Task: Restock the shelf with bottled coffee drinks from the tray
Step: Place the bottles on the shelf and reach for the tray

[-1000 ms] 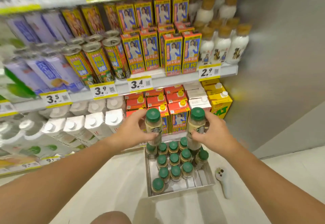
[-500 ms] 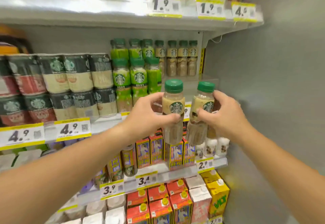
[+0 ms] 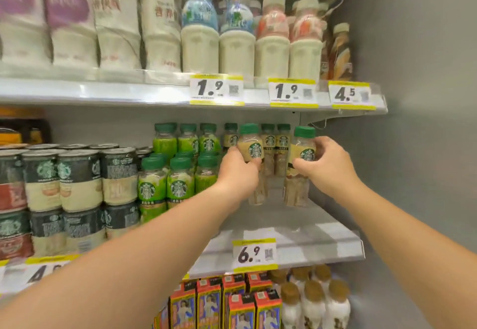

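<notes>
head view, close, facing the shelf [image 3: 296, 238] straight on

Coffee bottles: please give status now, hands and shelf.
Left hand grips one coffee bottle. Right hand grips the second bottle. Both at the shelf; front space bare, nothing blocking.

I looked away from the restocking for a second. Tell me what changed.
Both hands raised their beige coffee bottles from above the floor tray to the shelf tagged 6.9. The left hand and its bottle and the right hand and its bottle now reach over its bare right section. Both grips unchanged.
</notes>
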Tool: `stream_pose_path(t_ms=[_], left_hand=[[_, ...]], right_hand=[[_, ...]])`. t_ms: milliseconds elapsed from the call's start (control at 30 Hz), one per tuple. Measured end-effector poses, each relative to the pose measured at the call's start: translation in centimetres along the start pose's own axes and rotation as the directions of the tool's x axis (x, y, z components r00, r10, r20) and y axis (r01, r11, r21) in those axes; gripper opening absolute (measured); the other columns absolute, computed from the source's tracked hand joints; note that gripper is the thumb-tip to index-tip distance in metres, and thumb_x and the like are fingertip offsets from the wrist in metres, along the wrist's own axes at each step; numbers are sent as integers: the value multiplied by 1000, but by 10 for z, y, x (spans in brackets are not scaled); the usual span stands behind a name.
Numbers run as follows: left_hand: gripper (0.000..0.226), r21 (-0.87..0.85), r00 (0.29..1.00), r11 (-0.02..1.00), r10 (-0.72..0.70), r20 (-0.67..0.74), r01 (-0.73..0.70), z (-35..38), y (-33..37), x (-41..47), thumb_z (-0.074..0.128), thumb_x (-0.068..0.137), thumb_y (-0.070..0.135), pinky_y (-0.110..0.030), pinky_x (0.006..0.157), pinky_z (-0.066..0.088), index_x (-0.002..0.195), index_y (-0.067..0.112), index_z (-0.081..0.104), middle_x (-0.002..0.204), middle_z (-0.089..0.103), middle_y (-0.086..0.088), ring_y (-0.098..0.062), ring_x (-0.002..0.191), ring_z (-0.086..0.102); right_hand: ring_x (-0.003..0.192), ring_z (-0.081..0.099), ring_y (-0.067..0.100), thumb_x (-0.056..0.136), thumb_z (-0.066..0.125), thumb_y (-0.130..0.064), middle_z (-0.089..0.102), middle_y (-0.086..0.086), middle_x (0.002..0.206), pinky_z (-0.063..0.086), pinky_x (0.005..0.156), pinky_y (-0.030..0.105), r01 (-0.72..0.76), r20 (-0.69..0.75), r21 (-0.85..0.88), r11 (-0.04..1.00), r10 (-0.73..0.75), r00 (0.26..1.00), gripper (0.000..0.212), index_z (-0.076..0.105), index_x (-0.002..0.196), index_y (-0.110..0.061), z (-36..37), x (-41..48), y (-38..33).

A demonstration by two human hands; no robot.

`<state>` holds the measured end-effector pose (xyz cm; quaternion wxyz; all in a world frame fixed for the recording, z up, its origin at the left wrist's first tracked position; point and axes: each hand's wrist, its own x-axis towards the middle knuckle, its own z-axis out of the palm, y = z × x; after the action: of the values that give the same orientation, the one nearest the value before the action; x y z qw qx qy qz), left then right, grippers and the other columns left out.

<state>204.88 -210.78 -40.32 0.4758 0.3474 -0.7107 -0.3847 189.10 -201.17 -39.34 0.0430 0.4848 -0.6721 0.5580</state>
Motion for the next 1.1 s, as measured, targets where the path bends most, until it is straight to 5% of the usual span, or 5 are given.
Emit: stream_pose_path(t_ms=[133,667,867,967,1100], left_hand=[[35,56,982,993,-94,-161,104,25,-6,41,59,96,22,-45,100,46,128,12,46,124,57,-8,-31,114,55],[34,213,942,972,163,-294,-102,50,-43,114,47,101,11,-29,81,41,133,6,39,107,52,-3,-19,96,52],[39,255,946,967,69,-316,15,61,-60,111,58,95,14,-33,86,46,130,14,41,115,57,-3,-22,105,58],[57,406,945,911,61,-321,79,65,-65,105,69,88,12,-37,98,45,136,16,37,127,45,-6,-24,114,53],[57,663,936,722,59,-346,200,69,-63,101,67,91,15,-32,90,47,137,5,34,132,44,-13,-28,117,54]], right_hand=[[77,56,0,79,76,-30,61,-8,98,41,55,14,2,26,68,998,-3,1000,44,56,118,-23,18,42,14],[79,62,6,84,73,-23,64,-12,84,45,60,21,170,185,274,947,-225,957,22,59,100,-24,118,131,49],[75,64,3,80,78,-25,71,-9,83,43,58,17,129,268,248,960,-196,943,20,70,98,-20,136,126,91],[67,59,-8,81,78,-27,66,-14,76,38,51,9,141,232,280,950,-210,950,15,71,92,-21,143,124,99],[72,60,2,78,80,-28,68,-7,83,39,56,13,167,230,221,961,-218,948,20,73,92,-16,155,119,106]])
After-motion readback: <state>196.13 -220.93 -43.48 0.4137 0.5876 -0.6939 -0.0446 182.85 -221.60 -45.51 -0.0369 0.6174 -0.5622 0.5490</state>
